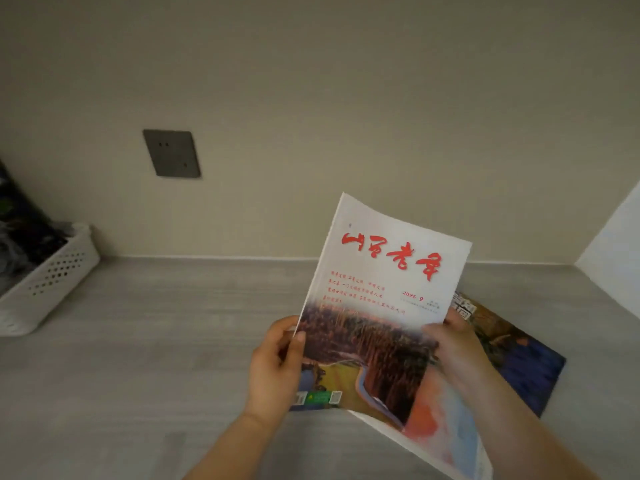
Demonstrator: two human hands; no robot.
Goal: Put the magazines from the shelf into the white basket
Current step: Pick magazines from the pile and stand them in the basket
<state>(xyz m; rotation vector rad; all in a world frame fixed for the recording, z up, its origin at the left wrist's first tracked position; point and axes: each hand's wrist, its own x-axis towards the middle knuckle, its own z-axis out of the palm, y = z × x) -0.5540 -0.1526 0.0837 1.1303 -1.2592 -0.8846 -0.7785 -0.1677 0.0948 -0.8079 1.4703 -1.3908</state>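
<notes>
I held the red-titled magazine (381, 306) upright, left hand (277, 372) and right hand (457, 351) pinching its edges for carrying; white basket (52, 282) sat well left; another magazine (519, 351) lay behind.

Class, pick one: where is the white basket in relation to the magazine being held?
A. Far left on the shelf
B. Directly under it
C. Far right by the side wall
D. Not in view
A: the white basket sits at the far left edge, well apart from the raised magazine.
</notes>
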